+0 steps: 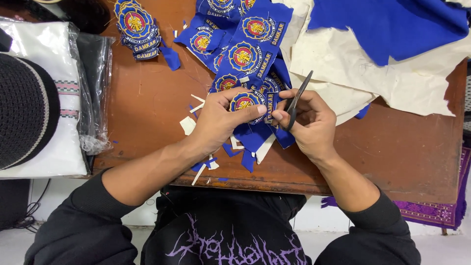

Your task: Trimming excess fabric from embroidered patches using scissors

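Left hand [218,120] pinches the blue embroidered patch strip [245,73] flat over the counter [147,98] edge to steady the cut line, right hand [309,125] grip closed on black scissors [297,98], blades probably slightly apart, offcuts [189,125] below.

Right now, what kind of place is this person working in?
Probably a small sewing or embroidery workshop. The right hand holds scissors, the left hand holds a strip of blue embroidered badges, and a pile of cut badges sits on the wooden table among fabric scraps.
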